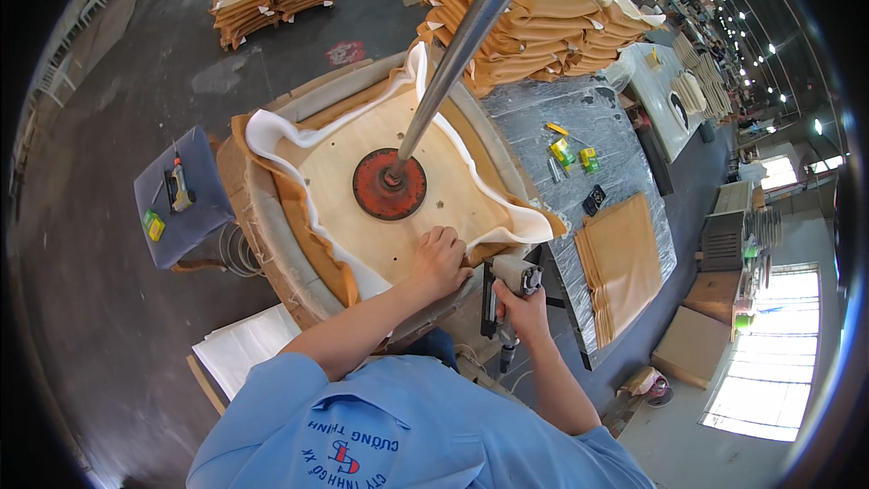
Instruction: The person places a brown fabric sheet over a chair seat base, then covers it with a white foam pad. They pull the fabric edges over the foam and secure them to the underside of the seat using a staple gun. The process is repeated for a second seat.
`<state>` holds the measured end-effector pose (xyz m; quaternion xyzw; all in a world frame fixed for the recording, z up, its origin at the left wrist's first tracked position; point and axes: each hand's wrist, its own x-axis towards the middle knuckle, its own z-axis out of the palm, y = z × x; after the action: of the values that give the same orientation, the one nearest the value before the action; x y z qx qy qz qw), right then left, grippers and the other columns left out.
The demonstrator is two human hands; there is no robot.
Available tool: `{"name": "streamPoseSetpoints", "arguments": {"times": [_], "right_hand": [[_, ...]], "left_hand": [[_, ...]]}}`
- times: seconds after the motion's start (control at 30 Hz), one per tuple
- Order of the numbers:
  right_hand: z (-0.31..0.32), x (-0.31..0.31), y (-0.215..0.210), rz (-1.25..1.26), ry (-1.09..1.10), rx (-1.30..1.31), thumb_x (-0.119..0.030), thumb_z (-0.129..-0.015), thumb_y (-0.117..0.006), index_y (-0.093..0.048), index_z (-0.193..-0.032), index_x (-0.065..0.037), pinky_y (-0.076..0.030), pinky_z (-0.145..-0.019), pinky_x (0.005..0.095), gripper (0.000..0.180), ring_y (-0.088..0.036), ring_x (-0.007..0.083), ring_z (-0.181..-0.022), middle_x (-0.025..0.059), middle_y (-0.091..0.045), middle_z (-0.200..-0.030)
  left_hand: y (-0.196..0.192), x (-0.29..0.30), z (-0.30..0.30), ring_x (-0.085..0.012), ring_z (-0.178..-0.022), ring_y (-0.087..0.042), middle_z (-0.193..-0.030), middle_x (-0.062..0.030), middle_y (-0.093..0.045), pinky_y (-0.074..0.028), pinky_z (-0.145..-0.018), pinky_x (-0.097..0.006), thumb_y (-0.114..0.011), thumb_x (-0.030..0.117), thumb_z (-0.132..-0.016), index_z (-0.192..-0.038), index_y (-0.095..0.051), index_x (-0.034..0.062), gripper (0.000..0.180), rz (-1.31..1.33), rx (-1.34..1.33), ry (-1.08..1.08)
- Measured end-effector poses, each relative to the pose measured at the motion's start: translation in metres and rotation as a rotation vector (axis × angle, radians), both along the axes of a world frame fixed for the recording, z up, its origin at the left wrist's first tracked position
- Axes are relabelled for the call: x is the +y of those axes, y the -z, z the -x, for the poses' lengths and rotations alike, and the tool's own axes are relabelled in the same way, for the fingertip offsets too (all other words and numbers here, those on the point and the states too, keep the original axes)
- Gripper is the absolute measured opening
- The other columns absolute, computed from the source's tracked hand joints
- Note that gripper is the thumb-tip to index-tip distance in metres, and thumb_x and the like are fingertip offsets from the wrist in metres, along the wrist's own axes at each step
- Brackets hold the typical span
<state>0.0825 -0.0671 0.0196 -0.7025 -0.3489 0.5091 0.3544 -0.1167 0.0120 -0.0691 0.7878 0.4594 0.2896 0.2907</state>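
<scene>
Red press disc (385,201) bears on the middle of the plywood seat panel (453,190), presumably pinning it within the padded stand (265,231)'s rim. Left hand (440,263) rests at the panel's near edge, likely steadying it, can't tell if its grip pinches; right hand (522,306)'s grip is clamped on the staple gun (510,277), beside the stand's near right edge.

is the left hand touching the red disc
Apart. The head view shows a strip of bare pale board between the left hand and the lower right rim of the red disc.
</scene>
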Motion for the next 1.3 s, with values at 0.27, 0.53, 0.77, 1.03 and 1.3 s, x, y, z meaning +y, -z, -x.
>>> {"name": "streamPoseSetpoints", "arguments": {"times": [0.27,0.53,0.77,1.03,1.3], "right_hand": [[-0.018,0.046,-0.006,0.166,-0.206,-0.105,-0.022,-0.095,-0.089,-0.074,-0.107,-0.002,-0.047,-0.047,0.0306,0.028,-0.06,0.0103,-0.052,-0.0003,-0.067,-0.072],[-0.018,0.078,-0.013,0.311,-0.389,-0.218,-0.028,-0.094,-0.09,-0.076,-0.104,-0.003,-0.047,-0.047,0.0314,0.03,-0.06,0.0107,-0.051,0.0,-0.066,-0.07],[0.001,0.091,-0.014,0.306,-0.412,-0.387,-0.028,-0.093,-0.09,-0.077,-0.106,-0.002,-0.048,-0.048,0.0323,0.033,-0.063,0.0128,-0.052,0.0022,-0.07,-0.071],[-0.008,0.089,-0.017,0.332,-0.401,-0.3,-0.027,-0.093,-0.09,-0.076,-0.109,-0.001,-0.05,-0.049,0.0326,0.034,-0.064,0.0133,-0.053,0.0039,-0.071,-0.073],[0.008,0.093,-0.014,0.282,-0.458,-0.388,-0.028,-0.092,-0.09,-0.074,-0.115,0.0,-0.051,-0.05,0.0326,0.039,-0.065,0.0139,-0.053,0.0055,-0.073,-0.074]], "left_hand": [[0.013,0.006,-0.018,-0.0309,-0.126,-0.054,-0.117,-0.0068,-0.062,-0.04,-0.111,-0.05,-0.085,0.033,-0.085,-0.089,-0.08,0.0084,0.025,-0.016,-0.016,-0.063],[0.015,0.007,-0.023,-0.0305,-0.121,-0.056,-0.118,-0.0068,-0.063,-0.039,-0.107,-0.049,-0.08,0.02,-0.086,-0.086,-0.08,0.0077,0.012,0.044,-0.113,-0.154],[0.019,0.014,-0.022,-0.0301,-0.123,-0.055,-0.12,-0.007,-0.062,-0.039,-0.108,-0.049,-0.08,0.02,-0.085,-0.089,-0.08,0.0089,0.012,0.03,-0.07,-0.112],[0.017,0.011,-0.011,-0.03,-0.131,-0.054,-0.124,-0.0074,-0.062,-0.038,-0.111,-0.05,-0.079,0.022,-0.086,-0.091,-0.079,0.01,0.013,-0.003,-0.043,-0.109],[0.016,0.006,-0.002,-0.03,-0.132,-0.054,-0.128,-0.0084,-0.062,-0.037,-0.112,-0.05,-0.079,0.021,-0.087,-0.095,-0.077,0.0086,0.015,0.016,0.026,-0.082]]}}
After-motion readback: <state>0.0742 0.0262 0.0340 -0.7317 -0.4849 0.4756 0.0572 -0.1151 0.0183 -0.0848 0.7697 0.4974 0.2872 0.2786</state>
